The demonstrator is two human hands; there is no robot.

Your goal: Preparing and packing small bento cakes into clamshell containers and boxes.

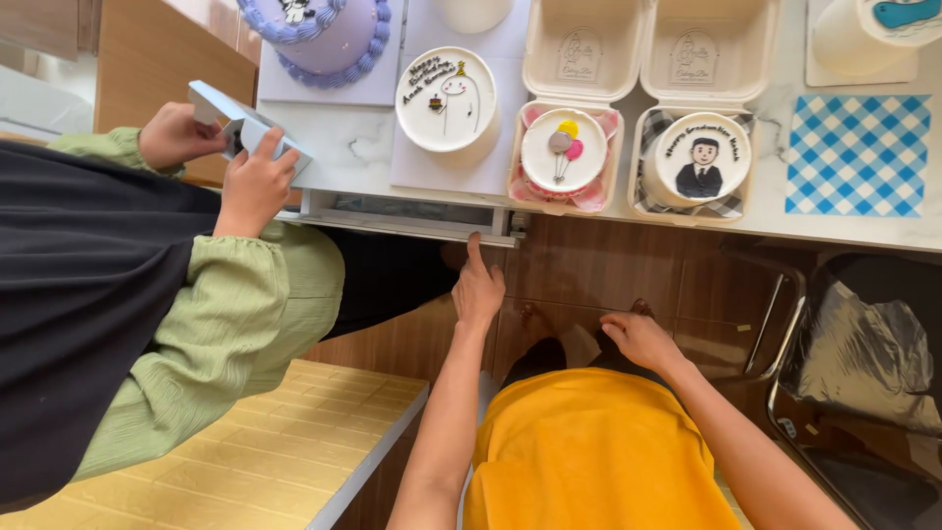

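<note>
Above the left hand (478, 290), whose fingertip touched the drawer (407, 218), most of the drawer's inside lay hidden under the counter edge. The right hand (640, 339), lower and to the side, was curled so its fingertips could not be made out. Far up from both, the purple cake (324, 34) and the blue-topped tub (868, 29) were cut off by the top edge.

This looks like a small cake shop's packing counter. On a white marble-look worktop (363, 147), 2 round decorated cakes sit in open cream takeaway boxes (564, 157) at 12 o'clock, a lilac piped cake (324, 34) at 11, and a blue-checked paper sheet (857, 154) at 2.
</note>
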